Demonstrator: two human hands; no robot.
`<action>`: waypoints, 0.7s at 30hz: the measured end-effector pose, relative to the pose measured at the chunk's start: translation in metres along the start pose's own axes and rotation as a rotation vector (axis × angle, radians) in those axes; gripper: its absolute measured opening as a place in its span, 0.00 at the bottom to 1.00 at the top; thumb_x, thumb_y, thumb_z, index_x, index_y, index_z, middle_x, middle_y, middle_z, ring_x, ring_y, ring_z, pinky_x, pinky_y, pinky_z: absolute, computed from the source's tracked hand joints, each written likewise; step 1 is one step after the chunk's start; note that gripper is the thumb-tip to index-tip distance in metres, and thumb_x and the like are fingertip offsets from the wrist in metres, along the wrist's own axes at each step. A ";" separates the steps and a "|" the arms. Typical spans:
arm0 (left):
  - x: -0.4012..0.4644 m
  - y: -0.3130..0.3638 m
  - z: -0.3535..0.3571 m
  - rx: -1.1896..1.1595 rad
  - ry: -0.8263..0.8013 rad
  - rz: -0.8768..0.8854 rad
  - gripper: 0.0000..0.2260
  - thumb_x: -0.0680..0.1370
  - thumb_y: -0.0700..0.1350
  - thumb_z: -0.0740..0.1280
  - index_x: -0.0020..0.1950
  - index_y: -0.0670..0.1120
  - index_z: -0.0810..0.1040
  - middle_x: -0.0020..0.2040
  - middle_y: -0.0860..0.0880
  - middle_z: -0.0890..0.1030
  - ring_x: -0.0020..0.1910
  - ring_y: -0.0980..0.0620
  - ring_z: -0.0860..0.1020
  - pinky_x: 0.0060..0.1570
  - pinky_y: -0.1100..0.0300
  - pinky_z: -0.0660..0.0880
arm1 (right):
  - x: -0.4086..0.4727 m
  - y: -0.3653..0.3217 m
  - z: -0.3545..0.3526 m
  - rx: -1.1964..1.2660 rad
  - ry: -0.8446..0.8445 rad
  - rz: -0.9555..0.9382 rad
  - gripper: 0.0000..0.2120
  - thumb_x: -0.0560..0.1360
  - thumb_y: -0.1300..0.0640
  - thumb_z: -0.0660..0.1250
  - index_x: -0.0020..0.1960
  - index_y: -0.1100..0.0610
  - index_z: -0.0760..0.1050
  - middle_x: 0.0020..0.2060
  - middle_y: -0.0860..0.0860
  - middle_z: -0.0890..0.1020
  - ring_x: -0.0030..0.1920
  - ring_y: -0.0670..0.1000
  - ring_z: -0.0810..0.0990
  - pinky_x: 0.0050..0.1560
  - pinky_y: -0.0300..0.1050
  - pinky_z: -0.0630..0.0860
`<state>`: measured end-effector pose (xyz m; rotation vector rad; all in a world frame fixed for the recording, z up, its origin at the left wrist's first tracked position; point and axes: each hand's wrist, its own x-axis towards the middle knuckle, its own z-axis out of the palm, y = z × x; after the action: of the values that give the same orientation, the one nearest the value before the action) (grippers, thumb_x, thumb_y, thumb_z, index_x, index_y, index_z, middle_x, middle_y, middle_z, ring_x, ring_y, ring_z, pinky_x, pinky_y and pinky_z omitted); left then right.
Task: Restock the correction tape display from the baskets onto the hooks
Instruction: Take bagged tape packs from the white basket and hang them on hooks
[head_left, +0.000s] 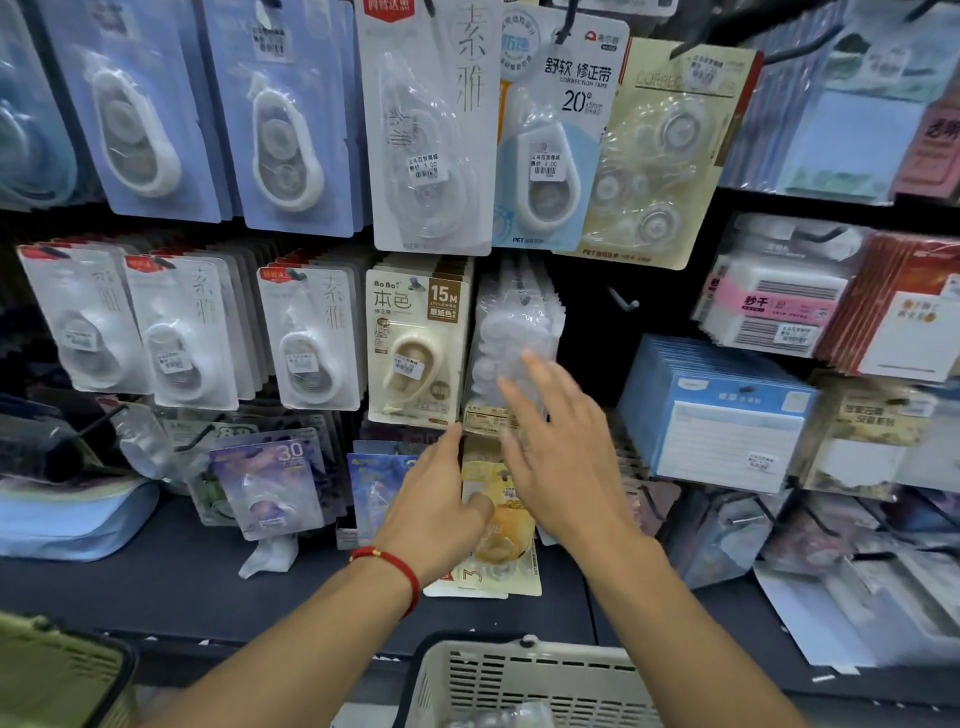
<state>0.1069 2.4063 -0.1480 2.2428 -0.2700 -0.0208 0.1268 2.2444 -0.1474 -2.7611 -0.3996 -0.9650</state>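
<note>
A yellow-carded correction tape pack (496, 525) hangs low on the display, just above the dark shelf (156, 582). The left hand (436, 512) pinches it, thumb on its front. The right hand (558, 447), fingers straight, reaches toward clear blister packs (511, 332). A grey slotted plastic basket (524, 680) sits below.
</note>
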 end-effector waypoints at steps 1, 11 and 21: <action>0.001 0.001 0.002 -0.002 -0.012 -0.002 0.37 0.81 0.41 0.66 0.86 0.50 0.50 0.84 0.49 0.60 0.82 0.48 0.62 0.79 0.51 0.63 | -0.002 0.005 0.005 -0.057 -0.108 0.000 0.30 0.85 0.54 0.61 0.85 0.48 0.58 0.86 0.49 0.46 0.85 0.56 0.53 0.80 0.60 0.61; 0.000 0.018 0.016 0.087 -0.056 0.036 0.22 0.80 0.43 0.69 0.74 0.47 0.72 0.70 0.44 0.75 0.69 0.43 0.74 0.68 0.53 0.72 | -0.040 0.034 -0.022 0.100 -0.300 0.045 0.29 0.80 0.61 0.65 0.80 0.52 0.67 0.83 0.49 0.60 0.77 0.56 0.68 0.68 0.54 0.74; -0.072 -0.031 0.078 0.295 -0.154 0.010 0.14 0.78 0.43 0.69 0.63 0.51 0.79 0.63 0.45 0.79 0.64 0.42 0.76 0.62 0.50 0.75 | -0.229 0.153 0.008 -0.243 -0.701 0.612 0.16 0.82 0.56 0.62 0.68 0.61 0.72 0.66 0.60 0.76 0.67 0.63 0.74 0.61 0.59 0.76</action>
<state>0.0342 2.3801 -0.2264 2.5372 -0.3887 -0.1580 0.0071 2.0582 -0.3124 -3.0483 0.4964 0.1154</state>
